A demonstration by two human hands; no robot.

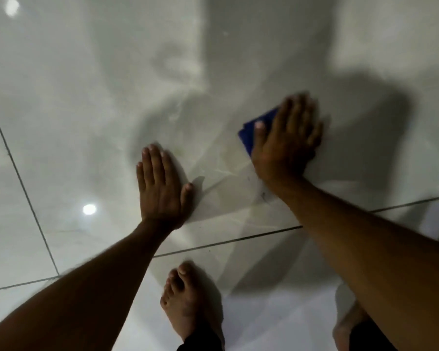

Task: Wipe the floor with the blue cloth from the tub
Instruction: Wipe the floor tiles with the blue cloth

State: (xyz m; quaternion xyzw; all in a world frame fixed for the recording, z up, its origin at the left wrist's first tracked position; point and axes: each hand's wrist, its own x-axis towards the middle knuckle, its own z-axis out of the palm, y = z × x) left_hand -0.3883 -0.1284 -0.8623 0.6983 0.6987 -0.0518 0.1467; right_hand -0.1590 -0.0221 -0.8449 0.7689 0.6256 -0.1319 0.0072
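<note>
My right hand (288, 140) presses flat on a folded blue cloth (256, 130) that lies on the glossy pale tiled floor (86, 110). Only the cloth's left part shows; the rest is hidden under my palm and fingers. My left hand (160, 188) lies flat on the floor to the left and a little nearer, fingers together, holding nothing. The right hand looks blurred. No tub is in view.
My bare left foot (188, 300) stands on the tile near the bottom middle, my right foot (350, 323) partly hidden under my right forearm. Dark grout lines (226, 240) cross the floor. Ceiling lights reflect as bright spots (89, 209) on the tiles.
</note>
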